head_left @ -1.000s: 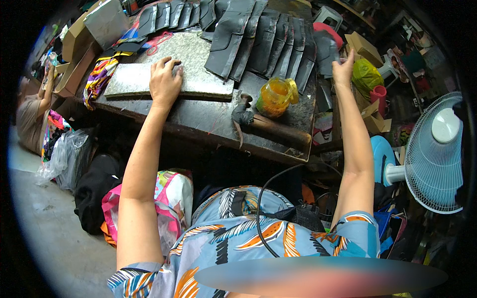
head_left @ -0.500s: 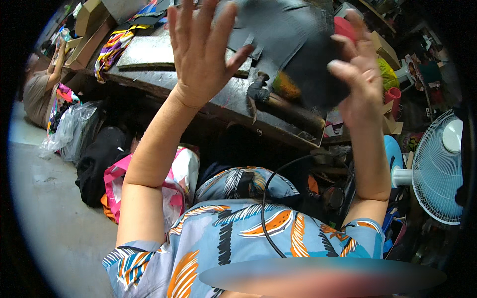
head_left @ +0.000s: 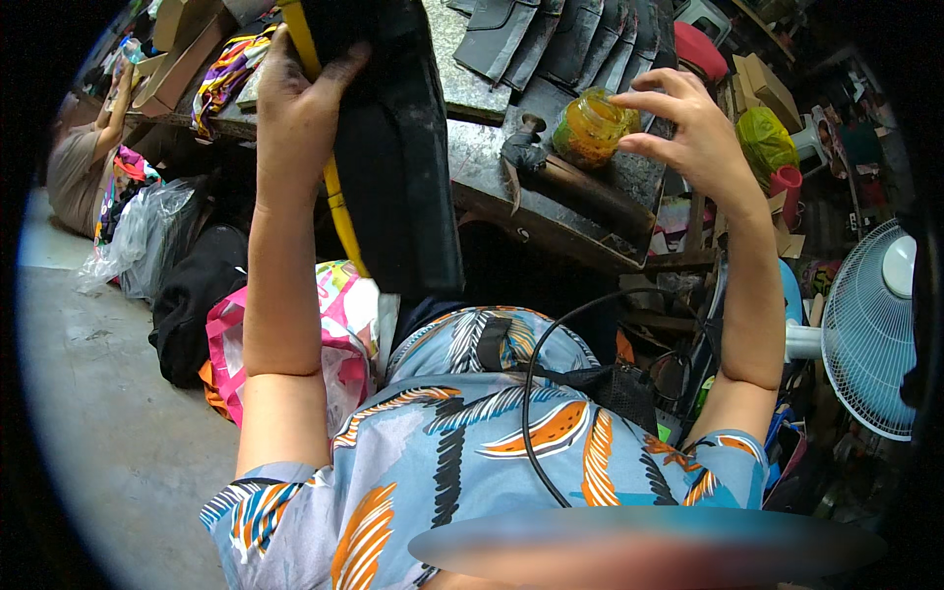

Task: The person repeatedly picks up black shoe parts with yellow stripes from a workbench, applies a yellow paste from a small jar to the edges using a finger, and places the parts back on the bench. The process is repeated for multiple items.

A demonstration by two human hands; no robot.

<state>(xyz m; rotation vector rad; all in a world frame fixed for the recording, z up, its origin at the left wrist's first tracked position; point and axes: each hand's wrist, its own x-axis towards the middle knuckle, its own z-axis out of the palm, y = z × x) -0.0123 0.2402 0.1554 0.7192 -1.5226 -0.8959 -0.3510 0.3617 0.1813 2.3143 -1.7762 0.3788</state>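
Observation:
My left hand (head_left: 300, 128) is closed on a large black flat piece (head_left: 398, 177) with a yellow strip along one edge, held upright over the table's front edge. Its thumb lies on the black face; the other fingers are mostly hidden. My right hand (head_left: 688, 133) has its fingers apart at the mouth of a glass jar (head_left: 590, 133) with orange-yellow contents. Fingertips overlap the jar's rim in view; whether they touch it I cannot tell. Beside the jar lies a dark tool with a black-wrapped part (head_left: 524, 152) and a brown cylinder (head_left: 595, 202).
Several black flat pieces (head_left: 580, 44) overlap in a row on a pale board (head_left: 472, 88) on the table. A fan (head_left: 870, 329) stands at right. Bags (head_left: 226, 339) sit on the floor at left. Another person (head_left: 79, 177) is at far left. A black cable crosses my front.
My left hand has taken hold of the black yellow-edged piece. My right hand has come down to the jar. The dark blurred piece between my hands is gone from there, uncovering the row.

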